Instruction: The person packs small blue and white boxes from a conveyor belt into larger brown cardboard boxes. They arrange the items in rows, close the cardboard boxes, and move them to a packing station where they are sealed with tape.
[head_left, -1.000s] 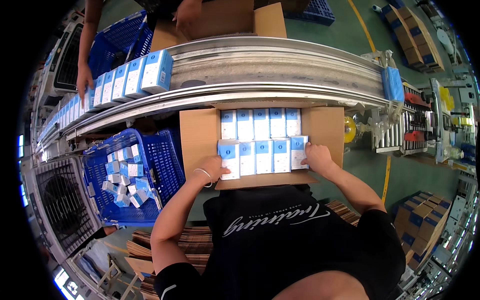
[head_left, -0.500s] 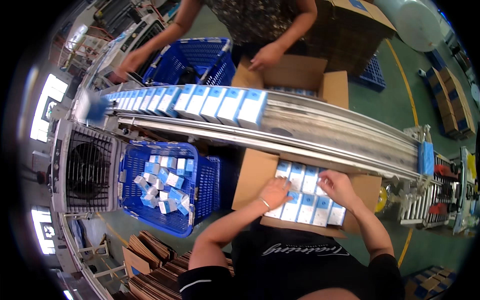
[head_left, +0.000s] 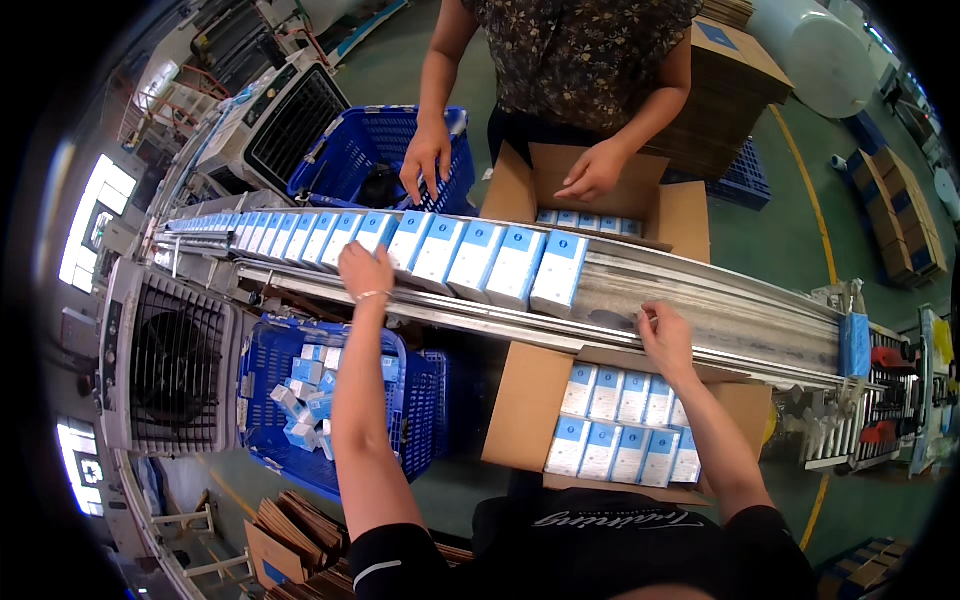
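Note:
A row of white-and-blue small boxes (head_left: 436, 252) stands upright along the conveyor (head_left: 690, 290). My left hand (head_left: 367, 270) reaches over the near rail, its fingers apart against the near side of a box in the middle of the row. My right hand (head_left: 668, 340) hovers at the conveyor's near edge, right of the row's end. Its fingers are loosely bent, tips apart, with nothing in them. Below it an open cardboard carton (head_left: 528, 405) holds two rows of the same boxes. My right forearm hides part of the carton's right side.
Across the conveyor, a co-worker's hands (head_left: 597, 170) are near another open carton (head_left: 685, 210) with boxes inside. A blue basket (head_left: 405, 420) of jumbled boxes stands left of my carton; another blue basket (head_left: 455, 150) is on the far side. A fan unit (head_left: 170, 360) is at left.
My left hand has left the carton and moved up and left to the row on the conveyor. My right hand has risen from the carton to the conveyor's edge. The row has shifted right.

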